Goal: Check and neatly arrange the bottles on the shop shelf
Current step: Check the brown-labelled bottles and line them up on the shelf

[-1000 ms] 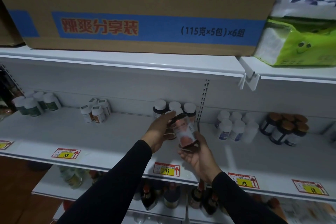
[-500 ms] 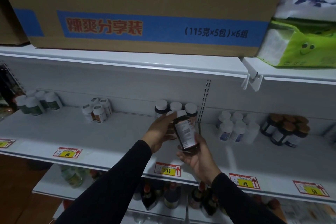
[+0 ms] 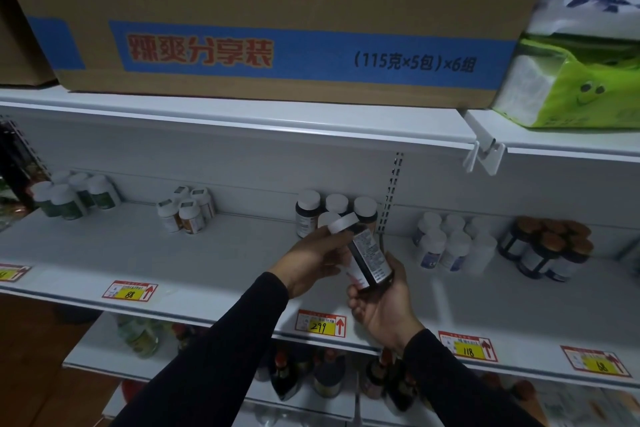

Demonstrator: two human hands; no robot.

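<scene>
Both my hands hold one dark bottle with a white cap above the middle shelf. It tilts with the cap up and to the left. My left hand grips it near the cap and upper side. Its base rests in the fingers of my right hand. The printed text side of the label faces me. Behind it, three matching white-capped dark bottles stand at the back of the shelf.
Along the shelf stand green-labelled bottles, small orange-labelled bottles, white bottles and brown-lidded jars. A large cardboard box and a green tissue pack sit on the shelf above. Price tags line the front edge; more bottles stand below.
The bottle has been turned in my hands: a red pictured label faced me before, the text side faces me now. It tilts more to the left. Both hands stay in place.
</scene>
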